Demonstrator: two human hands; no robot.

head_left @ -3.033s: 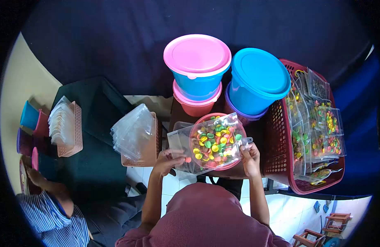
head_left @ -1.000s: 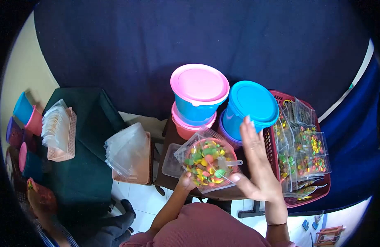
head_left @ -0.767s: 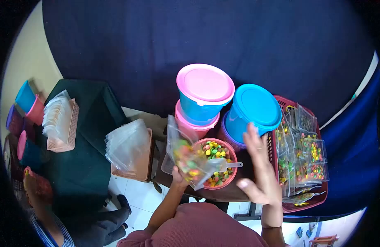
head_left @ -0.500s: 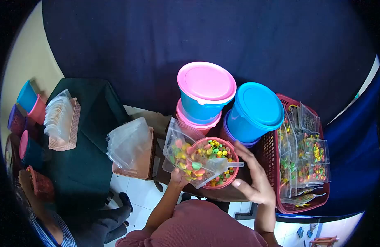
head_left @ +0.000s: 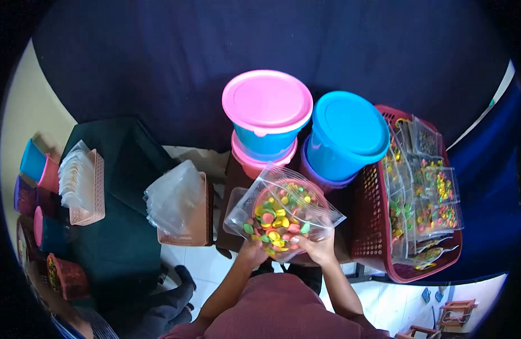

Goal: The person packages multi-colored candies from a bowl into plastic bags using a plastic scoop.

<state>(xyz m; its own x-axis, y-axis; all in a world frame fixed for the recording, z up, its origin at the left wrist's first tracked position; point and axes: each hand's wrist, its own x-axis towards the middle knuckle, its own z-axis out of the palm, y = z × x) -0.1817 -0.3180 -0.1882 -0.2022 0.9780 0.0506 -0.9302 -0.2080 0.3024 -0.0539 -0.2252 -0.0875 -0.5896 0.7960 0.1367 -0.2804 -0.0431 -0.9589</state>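
A clear zip bag (head_left: 277, 219) partly filled with small round yellow, green, red and orange pieces is held up in front of me. My left hand (head_left: 253, 252) grips its lower left side, and my right hand (head_left: 321, 247) grips the lower right, thumb pressed on the plastic. Both hands are closed on the bag, some fingers hidden beneath it. Behind the bag stands an open pink tub with more of the same pieces, seen only through the plastic. The white scoop cannot be made out.
Stacked tubs with a pink lid (head_left: 267, 100) and a blue lid (head_left: 351, 127) stand ahead. A red basket (head_left: 370, 226) of filled bags is at right. Left are a tray (head_left: 184, 237) of flat bags, another bag tray (head_left: 96, 210) and a person's leg (head_left: 167, 302).
My right hand has come from beside the tub's scoop to the bag and closed on it. The bag has shifted right, in front of the tub, now held by both hands.
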